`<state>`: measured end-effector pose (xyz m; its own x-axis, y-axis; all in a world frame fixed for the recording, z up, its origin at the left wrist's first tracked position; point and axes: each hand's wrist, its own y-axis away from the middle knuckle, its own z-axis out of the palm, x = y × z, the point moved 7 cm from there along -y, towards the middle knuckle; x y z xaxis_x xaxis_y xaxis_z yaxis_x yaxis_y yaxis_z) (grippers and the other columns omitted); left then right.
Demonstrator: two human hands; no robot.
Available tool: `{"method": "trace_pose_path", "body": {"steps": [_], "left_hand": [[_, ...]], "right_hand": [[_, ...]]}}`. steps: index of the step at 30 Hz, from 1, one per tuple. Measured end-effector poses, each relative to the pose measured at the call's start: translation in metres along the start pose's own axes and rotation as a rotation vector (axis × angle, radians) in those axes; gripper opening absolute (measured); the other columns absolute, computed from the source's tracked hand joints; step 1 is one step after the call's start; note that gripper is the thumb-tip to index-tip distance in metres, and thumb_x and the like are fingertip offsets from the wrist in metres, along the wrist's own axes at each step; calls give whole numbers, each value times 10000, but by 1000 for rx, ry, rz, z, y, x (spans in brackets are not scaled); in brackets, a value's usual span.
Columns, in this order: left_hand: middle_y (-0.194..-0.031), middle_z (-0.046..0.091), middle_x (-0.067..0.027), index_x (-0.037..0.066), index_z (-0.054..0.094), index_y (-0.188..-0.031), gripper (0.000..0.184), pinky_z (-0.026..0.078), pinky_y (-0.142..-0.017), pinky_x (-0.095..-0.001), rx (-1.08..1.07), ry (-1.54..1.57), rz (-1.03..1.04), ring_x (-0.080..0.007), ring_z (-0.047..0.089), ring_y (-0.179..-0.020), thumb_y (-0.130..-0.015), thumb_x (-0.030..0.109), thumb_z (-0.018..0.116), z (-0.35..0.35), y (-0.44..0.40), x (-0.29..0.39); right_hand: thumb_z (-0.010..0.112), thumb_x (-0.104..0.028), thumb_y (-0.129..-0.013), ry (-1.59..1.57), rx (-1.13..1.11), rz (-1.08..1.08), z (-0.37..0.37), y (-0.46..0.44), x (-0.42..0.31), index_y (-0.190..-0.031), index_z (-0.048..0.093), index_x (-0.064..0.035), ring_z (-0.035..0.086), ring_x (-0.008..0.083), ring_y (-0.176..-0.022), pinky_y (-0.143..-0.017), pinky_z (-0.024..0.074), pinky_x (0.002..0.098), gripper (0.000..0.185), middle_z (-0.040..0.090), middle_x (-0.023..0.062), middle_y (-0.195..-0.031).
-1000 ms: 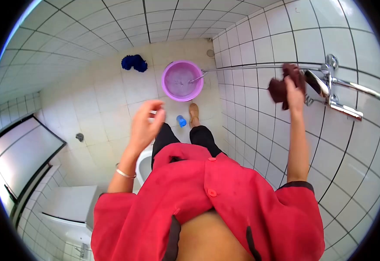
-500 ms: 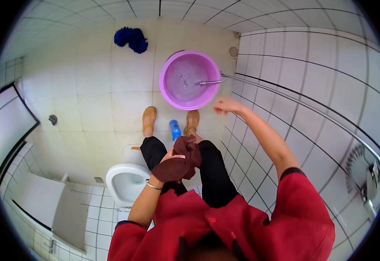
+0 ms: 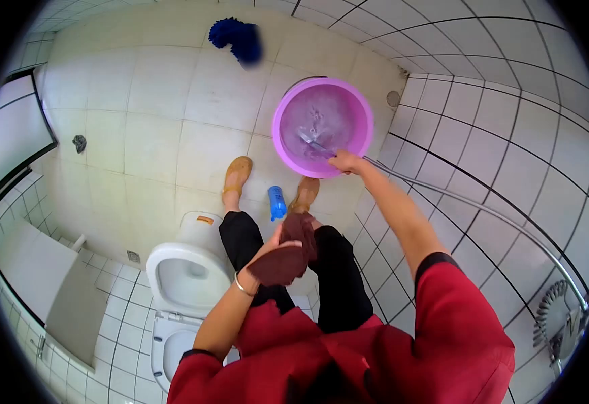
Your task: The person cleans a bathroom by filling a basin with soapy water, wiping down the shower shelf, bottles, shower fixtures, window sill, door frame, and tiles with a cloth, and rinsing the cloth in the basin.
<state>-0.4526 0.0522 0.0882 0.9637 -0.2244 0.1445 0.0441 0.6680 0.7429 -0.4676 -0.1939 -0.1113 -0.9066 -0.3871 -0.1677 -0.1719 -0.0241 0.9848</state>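
Observation:
My left hand [image 3: 265,254] is closed around a bunched dark brown cloth [image 3: 289,257], held above my knees; the cloth hides part of the fingers. Over the near right rim of a pink-purple basin [image 3: 368,124], my right hand [image 3: 348,162] grips the handle of a hand shower [image 3: 316,145]. The shower's head points into the basin, where the water looks cloudy and stirred. From behind my right hand a metal hose [image 3: 456,194] runs along the tiled wall. A blue bottle [image 3: 277,202] is on the floor between my feet.
A white toilet [image 3: 154,275] with its lid up is at my left. A fluffy dark blue thing [image 3: 237,40] lies on the far floor. There is a round floor drain [image 3: 393,98] right of the basin and a small dark object [image 3: 79,143] on the left floor.
My right hand has moved from beside the basin to the hand shower and closed on it. The shower's head has shifted, and the water is more stirred. My left hand still holds the cloth.

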Motion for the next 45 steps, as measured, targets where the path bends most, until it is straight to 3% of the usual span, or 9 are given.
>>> {"method": "trace_pose_path", "body": {"steps": [7,9,15,23,26,31,40,43,45], "left_hand": [[-1078,472,-132,116,256,-1253,491,477,-771,-324,-252,474,28,-217,519,-971,-841,120,524,11,-23,-8],[-1081,487,-97,57,270,-1243,524,446,-819,-316,164,-163,451,-204,509,-988,-824,163,567,33,-29,53],[-1244,352,-213,47,255,-1285,661,290,-974,-372,493,-809,1170,-334,310,-1194,-753,195,617,203,9,163],[-1199,458,-137,124,535,-1079,289,324,-964,-381,434,-1003,1339,-350,354,-1182,-809,223,562,283,39,244],[-1067,550,-125,80,574,-1009,219,388,-872,-312,276,-903,1359,-267,503,-1023,-852,214,504,303,49,277],[-804,578,-70,3,546,-913,161,463,-645,-233,-272,-60,704,-131,566,-727,-868,70,407,287,-26,329],[-1028,558,-85,-6,455,-1122,489,461,-777,-297,-265,-750,702,-176,542,-923,-718,160,674,328,98,346],[-996,570,-89,-9,488,-1085,413,475,-752,-289,-266,-581,662,-179,565,-872,-727,116,650,335,115,353],[-955,581,-98,-5,507,-1055,320,495,-703,-281,-236,-340,722,-188,585,-795,-775,126,589,335,122,356]], "right_hand": [[481,-286,-859,-934,-169,-18,-12,192,11,-924,484,-28,229,41,-381,-325,170,199,266,322,-42,-534],[430,-286,-890,-1267,-231,-92,-8,224,-9,-936,459,-39,217,38,-390,-335,166,190,253,315,-42,-540],[464,-263,-837,-718,257,-272,-27,338,-64,-921,462,-29,330,88,-386,-344,272,246,248,398,-5,-523],[478,-275,-847,-412,388,-350,-53,486,-104,-840,358,-47,312,55,-413,-334,260,220,258,364,-18,-557],[463,-257,-861,-573,296,-396,-51,517,-110,-885,347,-59,283,39,-423,-340,235,208,230,330,-32,-559],[465,-265,-868,-648,231,-469,-37,569,-114,-900,349,-66,295,39,-433,-344,240,195,233,344,-32,-583],[447,-203,-884,-851,-66,-592,-25,609,-98,-897,374,-97,219,17,-370,-306,162,182,130,311,-51,-522],[498,-185,-846,-670,51,-615,-30,599,-94,-876,430,-76,319,43,-410,-351,263,207,132,381,-26,-541],[554,-173,-782,-344,740,-805,-52,617,-107,-847,482,-39,437,86,-519,-470,364,238,165,467,8,-603]]}}
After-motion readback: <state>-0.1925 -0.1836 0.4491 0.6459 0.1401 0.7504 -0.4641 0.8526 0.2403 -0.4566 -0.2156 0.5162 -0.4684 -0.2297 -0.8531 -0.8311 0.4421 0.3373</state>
